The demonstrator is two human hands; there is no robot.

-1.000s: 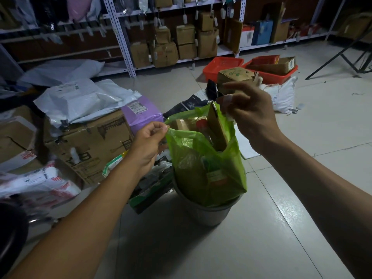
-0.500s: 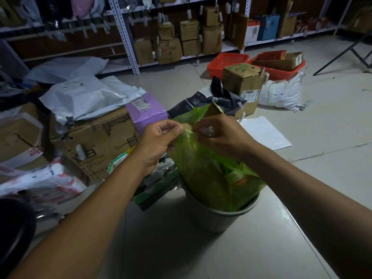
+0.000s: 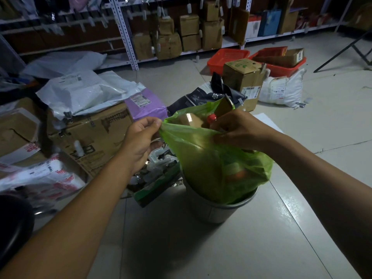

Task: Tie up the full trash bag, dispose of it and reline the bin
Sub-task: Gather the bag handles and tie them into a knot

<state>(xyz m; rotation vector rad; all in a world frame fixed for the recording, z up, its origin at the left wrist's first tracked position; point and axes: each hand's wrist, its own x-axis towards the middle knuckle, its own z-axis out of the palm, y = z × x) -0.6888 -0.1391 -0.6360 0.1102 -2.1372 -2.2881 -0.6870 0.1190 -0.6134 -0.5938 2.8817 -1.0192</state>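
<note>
standing in the grey bin [image 3: 216,211] on the tiled floor [image 3: 241,248], the green trash bag [image 3: 211,164] bulges above the rim, its mouth open at the top. inside i can see a piece of brown cardboard [image 3: 191,120] and a red bottle cap [image 3: 212,117], with a taller cardboard flap [image 3: 224,106] poking up at the far edge. my left hand [image 3: 142,137] pinches the bag's left rim, thumb and curled fingers clamped on the thin plastic and pulling it to a point. my right hand [image 3: 239,129] grips the near right rim, fingers curled down over a gathered fold of the bag; the fingertips themselves are tucked out of sight.

just left of the bin lies a green-edged tray [image 3: 155,184] of clear plastic bits. beyond that sits a big cardboard box [image 3: 88,135] with white mailer bags [image 3: 80,91] on top and a purple parcel [image 3: 146,106] beside it. behind the bag are a dark pouch with a paw print [image 3: 203,97], a taped carton [image 3: 243,77] and a white sack [image 3: 281,89]. two red baskets [image 3: 227,57] rest near the metal shelving [image 3: 124,33], which holds more brown boxes.
</note>
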